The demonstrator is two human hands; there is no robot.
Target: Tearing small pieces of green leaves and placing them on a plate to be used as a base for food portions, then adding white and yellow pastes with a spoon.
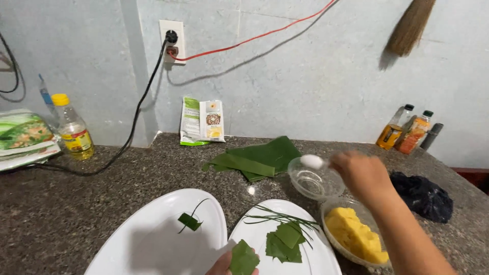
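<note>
My right hand (362,174) reaches over a small clear glass bowl (311,182) and holds a white spoon (312,161) at its rim. At the bottom edge my left hand (223,265) pinches a cut green leaf piece (243,258). Two white oval plates lie in front. The left plate (153,239) carries a small folded leaf parcel (189,221). The right plate (260,229) carries more leaf squares (284,240) and thin green strips (277,218). A clear bowl of yellow filling (352,235) sits under my right forearm.
Folded banana leaves (257,159) lie at the back of the granite counter (66,203). A paper packet (202,121) leans on the wall. An oil bottle (72,127) and bagged greens (23,135) stand left, bottles (407,130) and a dark cloth (423,196) right. A black cable (137,109) crosses the counter.
</note>
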